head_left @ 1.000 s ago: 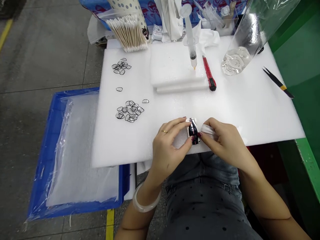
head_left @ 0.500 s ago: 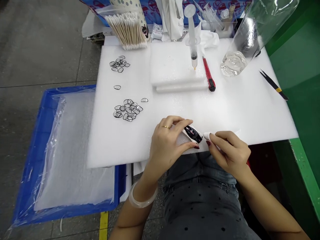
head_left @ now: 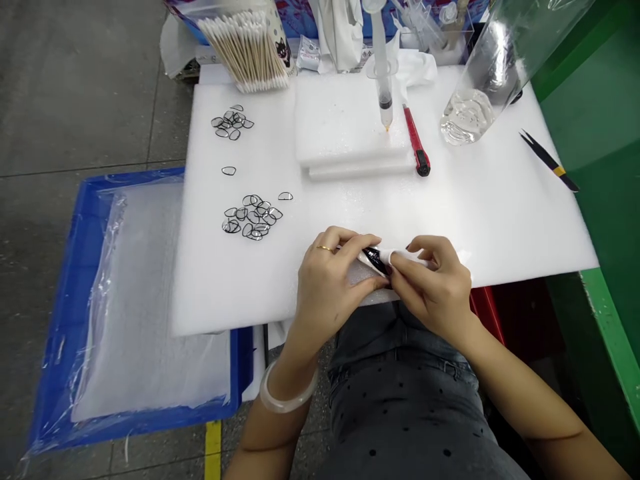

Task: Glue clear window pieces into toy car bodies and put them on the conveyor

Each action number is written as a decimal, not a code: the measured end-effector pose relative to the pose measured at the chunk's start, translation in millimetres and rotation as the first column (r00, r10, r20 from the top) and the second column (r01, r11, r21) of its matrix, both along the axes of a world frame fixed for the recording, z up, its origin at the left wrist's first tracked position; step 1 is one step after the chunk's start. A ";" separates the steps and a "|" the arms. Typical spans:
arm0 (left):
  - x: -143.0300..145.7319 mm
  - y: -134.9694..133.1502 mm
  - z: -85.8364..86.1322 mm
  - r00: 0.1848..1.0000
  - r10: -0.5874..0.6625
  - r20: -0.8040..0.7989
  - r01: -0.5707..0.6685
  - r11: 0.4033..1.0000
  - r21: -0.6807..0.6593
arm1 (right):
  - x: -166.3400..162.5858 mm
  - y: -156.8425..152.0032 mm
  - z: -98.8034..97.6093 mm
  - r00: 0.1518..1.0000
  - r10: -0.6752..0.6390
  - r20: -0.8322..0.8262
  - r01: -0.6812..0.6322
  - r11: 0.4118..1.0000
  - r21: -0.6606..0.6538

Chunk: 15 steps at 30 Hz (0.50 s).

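White cloth (head_left: pixel 403 257) back on black-rimmed piece (head_left: pixel 374 260); left hand (head_left: pixel 330 287), right hand (head_left: pixel 435 287) meeting.

Lighting was bright and even, apparently from overhead; no distinct source was visible. The white foam sheet (head_left: pixel 235 287) read close to overexposed, with its surface texture faint. Shadows were soft and short, darkest beneath the left hand (head_left: pixel 330 293) and right hand (head_left: pixel 435 287). Hard glare sat on the plastic bottle (head_left: pixel 480 73) and along the plastic film (head_left: pixel 105 267) in the blue tray (head_left: pixel 53 413). The glossy black piece (head_left: pixel 373 259) showed small highlights and slightly soft detail. Wide-angle bowing appeared toward the frame edges, notably along the green rail (head_left: pixel 613 340). The concrete floor (head_left: pixel 85 87) remained in focus.
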State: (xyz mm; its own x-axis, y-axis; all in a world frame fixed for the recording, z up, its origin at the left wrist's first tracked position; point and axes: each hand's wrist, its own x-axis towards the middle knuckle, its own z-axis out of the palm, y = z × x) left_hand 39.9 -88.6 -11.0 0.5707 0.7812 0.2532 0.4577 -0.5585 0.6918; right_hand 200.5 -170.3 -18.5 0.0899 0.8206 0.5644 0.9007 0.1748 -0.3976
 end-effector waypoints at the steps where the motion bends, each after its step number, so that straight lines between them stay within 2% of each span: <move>1: -0.2 0.1 -0.2 1.000 -0.001 0.003 0.001 1.000 0.004 | 1.8 3.1 1.7 1.000 -0.024 -0.005 0.024 0.999 -0.027; 4: -0.4 1.0 -0.9 1.000 -0.003 0.024 0.002 1.000 0.015 | 8.9 8.6 9.2 0.994 -0.080 -0.073 0.079 0.997 -0.016; 7: 0.0 1.7 -1.2 1.000 0.000 0.029 0.000 1.000 0.009 | 12.0 5.8 13.6 0.992 -0.027 -0.120 0.037 0.996 0.081; 11: 1.0 2.0 -0.1 1.000 0.005 0.007 -0.005 1.000 -0.005 | 6.8 -1.4 8.5 0.994 0.111 -0.025 -0.110 0.993 0.047; 15: 1.6 2.2 1.1 1.000 0.004 0.007 -0.004 1.000 0.000 | 2.8 -2.5 5.5 0.999 0.040 0.029 -0.042 0.998 0.053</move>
State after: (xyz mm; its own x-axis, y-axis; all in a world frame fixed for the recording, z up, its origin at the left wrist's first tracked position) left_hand 41.5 -86.4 -9.9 0.5658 0.7836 0.2566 0.4554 -0.5564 0.6950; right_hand 203.3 -172.8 -13.1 0.0403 0.7920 0.6092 0.9030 0.2322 -0.3615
